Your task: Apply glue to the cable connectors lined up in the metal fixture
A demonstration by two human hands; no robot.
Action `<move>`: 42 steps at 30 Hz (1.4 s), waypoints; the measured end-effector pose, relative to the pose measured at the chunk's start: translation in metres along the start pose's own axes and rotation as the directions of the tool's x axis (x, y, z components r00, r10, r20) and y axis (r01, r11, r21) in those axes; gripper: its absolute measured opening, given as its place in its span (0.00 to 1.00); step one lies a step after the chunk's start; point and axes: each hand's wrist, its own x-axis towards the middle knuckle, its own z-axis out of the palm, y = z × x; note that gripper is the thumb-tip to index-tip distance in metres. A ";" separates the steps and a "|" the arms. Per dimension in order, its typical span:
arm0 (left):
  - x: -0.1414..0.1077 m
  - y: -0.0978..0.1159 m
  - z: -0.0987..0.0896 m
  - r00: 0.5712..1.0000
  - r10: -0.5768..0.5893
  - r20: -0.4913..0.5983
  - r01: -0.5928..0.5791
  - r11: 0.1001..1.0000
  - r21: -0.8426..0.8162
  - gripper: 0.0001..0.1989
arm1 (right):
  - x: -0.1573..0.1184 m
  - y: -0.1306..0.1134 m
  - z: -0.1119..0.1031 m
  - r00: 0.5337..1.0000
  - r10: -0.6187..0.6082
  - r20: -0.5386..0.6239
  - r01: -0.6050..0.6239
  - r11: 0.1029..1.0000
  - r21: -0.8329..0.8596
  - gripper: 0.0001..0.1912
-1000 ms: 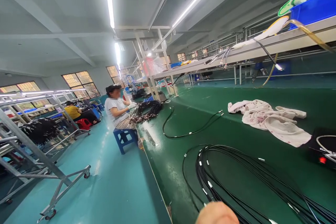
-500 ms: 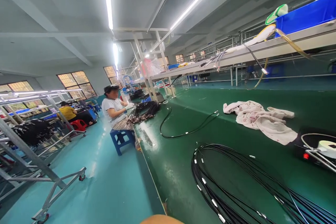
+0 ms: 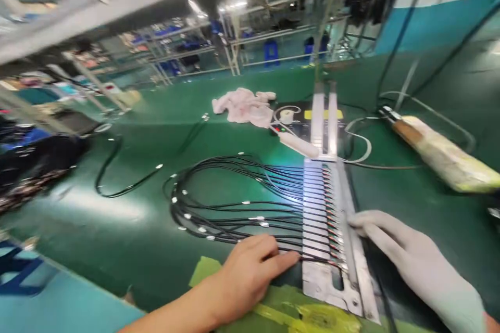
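- Our bare left hand point(image 3: 250, 270) lies at six o'clock, fingers partly curled, thumb reaching the lowest cables; we cannot tell whether it grips one.
- Our right hand point(image 3: 414, 260), in a white cloth glove, sits at four o'clock, thumb and forefinger nearly together at the long, narrow metal rail point(image 3: 351, 250); whether they pinch it, we cannot tell.
- Between them, towards five o'clock, we have a flat silver metal plate point(image 3: 312, 273) on the glossy green tabletop point(image 3: 148, 250).
- Our thin black cables with white tags point(image 3: 230, 220) loop out to seven o'clock, their ends side by side across the plate.
- Just above centre, at twelve o'clock, we see a crumpled pale pink cloth point(image 3: 244, 106).
- At three o'clock, we see a long tool wrapped in pale, yellowish material point(image 3: 449, 153).
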 end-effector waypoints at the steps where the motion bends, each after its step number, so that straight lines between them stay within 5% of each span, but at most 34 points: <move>1: 0.000 0.000 -0.001 1.000 0.006 0.015 -0.006 1.000 -0.012 0.22 | -0.002 0.002 -0.001 0.997 0.060 0.054 -0.061 0.998 0.031 0.14; 4: 0.003 0.001 -0.003 0.998 0.039 0.044 -0.038 0.999 -0.029 0.23 | 0.000 -0.002 -0.001 0.984 0.135 0.117 -0.149 0.982 0.118 0.15; 14: 0.018 -0.004 -0.004 0.984 0.176 -0.002 -0.176 0.981 0.077 0.19 | 0.003 -0.007 -0.002 0.992 0.068 0.106 -0.087 0.980 0.181 0.14; 22: 0.015 -0.013 -0.005 0.977 0.172 0.123 -0.178 0.983 0.038 0.19 | 0.004 -0.007 -0.002 0.992 0.071 0.109 -0.093 0.972 0.216 0.11; 32: 0.022 -0.013 0.001 0.976 0.183 0.117 -0.182 0.983 -0.024 0.20 | 0.006 -0.009 -0.003 0.992 0.075 0.100 -0.095 0.973 0.208 0.11; 38: 0.002 -0.006 0.013 0.994 0.110 0.030 -0.113 0.982 0.148 0.25 | 0.006 -0.009 -0.002 0.990 0.086 0.115 -0.112 0.964 0.240 0.10; 42: -0.001 0.001 0.012 0.991 0.110 0.074 -0.122 0.977 0.174 0.27 | 0.009 -0.008 -0.003 0.988 0.098 0.122 -0.125 0.962 0.242 0.10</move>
